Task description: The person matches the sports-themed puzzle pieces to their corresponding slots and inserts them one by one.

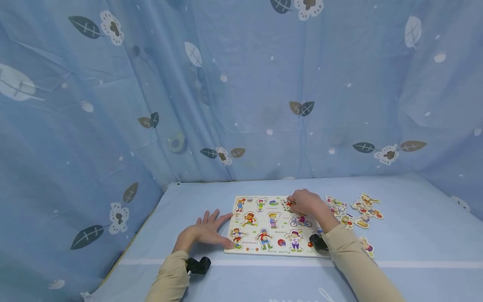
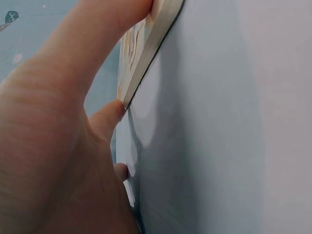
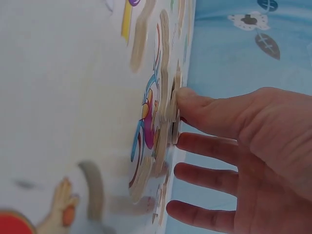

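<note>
A wooden puzzle board printed with children playing sports lies flat on the table. My left hand has its fingers spread at the board's left side, the thumb on the lower left corner and a fingertip at the edge. Over the upper right part of the board, my right hand pinches a small puzzle piece between thumb and index finger. From the right wrist, that piece shows edge-on against the board beyond the cyclist picture, with the other fingers extended. The piece's face is partly hidden by the hand.
Loose puzzle pieces lie in an overlapping group right of the board. A single piece lies nearer, beside the right sleeve. A blue patterned curtain hangs behind the pale blue tabletop.
</note>
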`<control>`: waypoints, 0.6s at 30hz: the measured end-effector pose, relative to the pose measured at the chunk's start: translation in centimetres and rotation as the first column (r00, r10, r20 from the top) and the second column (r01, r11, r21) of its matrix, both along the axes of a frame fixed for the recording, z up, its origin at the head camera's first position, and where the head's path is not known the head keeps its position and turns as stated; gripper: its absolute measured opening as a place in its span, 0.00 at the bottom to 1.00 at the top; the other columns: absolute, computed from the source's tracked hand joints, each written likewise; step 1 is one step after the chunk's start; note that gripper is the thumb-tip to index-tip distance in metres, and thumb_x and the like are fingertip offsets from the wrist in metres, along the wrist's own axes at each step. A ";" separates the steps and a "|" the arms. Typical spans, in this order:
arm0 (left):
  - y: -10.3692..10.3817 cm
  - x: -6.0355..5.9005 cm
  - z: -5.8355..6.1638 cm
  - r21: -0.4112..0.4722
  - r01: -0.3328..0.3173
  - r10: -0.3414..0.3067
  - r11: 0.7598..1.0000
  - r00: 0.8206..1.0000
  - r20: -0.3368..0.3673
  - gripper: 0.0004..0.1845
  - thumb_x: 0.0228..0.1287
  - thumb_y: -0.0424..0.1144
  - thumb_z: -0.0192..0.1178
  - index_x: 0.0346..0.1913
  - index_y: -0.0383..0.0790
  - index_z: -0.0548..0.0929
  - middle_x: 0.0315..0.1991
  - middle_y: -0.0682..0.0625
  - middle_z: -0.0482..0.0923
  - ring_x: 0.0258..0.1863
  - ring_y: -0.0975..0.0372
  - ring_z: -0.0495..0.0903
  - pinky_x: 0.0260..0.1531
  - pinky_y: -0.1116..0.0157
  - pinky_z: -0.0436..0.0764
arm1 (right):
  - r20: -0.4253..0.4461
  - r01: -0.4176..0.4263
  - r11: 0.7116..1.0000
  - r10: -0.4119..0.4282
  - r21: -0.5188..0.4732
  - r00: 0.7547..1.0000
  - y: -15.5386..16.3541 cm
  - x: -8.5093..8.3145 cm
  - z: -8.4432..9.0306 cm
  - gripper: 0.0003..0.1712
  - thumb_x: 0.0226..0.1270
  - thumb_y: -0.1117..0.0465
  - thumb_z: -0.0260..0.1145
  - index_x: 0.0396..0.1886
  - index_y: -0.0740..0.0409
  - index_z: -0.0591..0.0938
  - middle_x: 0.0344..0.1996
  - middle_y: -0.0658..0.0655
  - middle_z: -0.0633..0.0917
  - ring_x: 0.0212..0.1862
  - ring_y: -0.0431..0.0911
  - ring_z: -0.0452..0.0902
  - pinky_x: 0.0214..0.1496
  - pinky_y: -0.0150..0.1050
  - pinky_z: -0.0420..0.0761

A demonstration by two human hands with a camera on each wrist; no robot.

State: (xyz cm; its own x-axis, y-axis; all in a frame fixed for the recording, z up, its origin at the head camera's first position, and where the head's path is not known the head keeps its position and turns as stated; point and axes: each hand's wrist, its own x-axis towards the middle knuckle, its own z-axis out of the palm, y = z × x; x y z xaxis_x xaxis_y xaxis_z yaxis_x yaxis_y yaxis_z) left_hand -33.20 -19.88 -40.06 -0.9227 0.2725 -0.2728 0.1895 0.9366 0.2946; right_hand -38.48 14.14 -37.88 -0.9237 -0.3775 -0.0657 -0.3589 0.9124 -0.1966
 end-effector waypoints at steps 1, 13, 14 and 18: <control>0.0 0.0 0.0 0.002 -0.001 0.001 1.000 1.000 0.004 0.58 0.42 0.71 0.68 0.78 0.62 0.55 0.79 0.38 0.41 0.77 0.37 0.36 0.72 0.37 0.44 | -0.004 -0.003 1.000 0.003 0.006 1.000 0.0 0.0 0.0 0.11 0.71 0.58 0.65 0.49 0.54 0.84 0.31 0.54 0.79 0.33 0.49 0.71 0.33 0.43 0.69; 0.0 0.0 0.1 0.004 -0.002 0.002 1.000 1.000 0.008 0.58 0.41 0.71 0.68 0.78 0.62 0.55 0.79 0.38 0.41 0.77 0.37 0.36 0.72 0.37 0.44 | -0.040 -0.030 0.999 0.031 0.023 0.999 -0.1 0.4 0.1 0.23 0.70 0.56 0.65 0.63 0.57 0.80 0.52 0.62 0.80 0.50 0.56 0.71 0.44 0.52 0.76; 0.0 0.0 0.1 0.004 0.000 0.000 1.000 1.000 0.009 0.58 0.41 0.71 0.68 0.78 0.62 0.55 0.79 0.38 0.41 0.77 0.37 0.36 0.72 0.36 0.44 | -0.043 -0.024 0.999 0.025 0.023 0.999 -0.2 0.4 0.2 0.23 0.69 0.56 0.65 0.62 0.57 0.80 0.51 0.61 0.80 0.49 0.55 0.71 0.44 0.52 0.76; -0.1 0.0 0.1 0.006 0.007 -0.007 1.000 1.000 0.003 0.58 0.42 0.71 0.68 0.78 0.62 0.55 0.79 0.38 0.41 0.77 0.37 0.36 0.72 0.36 0.44 | -0.073 0.012 1.000 -0.010 0.020 0.997 -0.5 0.5 0.1 0.19 0.67 0.56 0.67 0.54 0.59 0.84 0.45 0.59 0.80 0.46 0.54 0.70 0.42 0.52 0.75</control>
State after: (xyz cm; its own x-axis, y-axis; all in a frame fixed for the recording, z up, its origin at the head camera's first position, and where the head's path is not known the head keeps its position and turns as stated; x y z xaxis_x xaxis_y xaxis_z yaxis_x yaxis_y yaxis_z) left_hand -33.21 -19.96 -39.97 -0.9199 0.2802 -0.2743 0.1948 0.9337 0.3005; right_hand -38.03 13.67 -37.74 -0.9305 -0.3664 -0.0051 -0.3614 0.9200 -0.1517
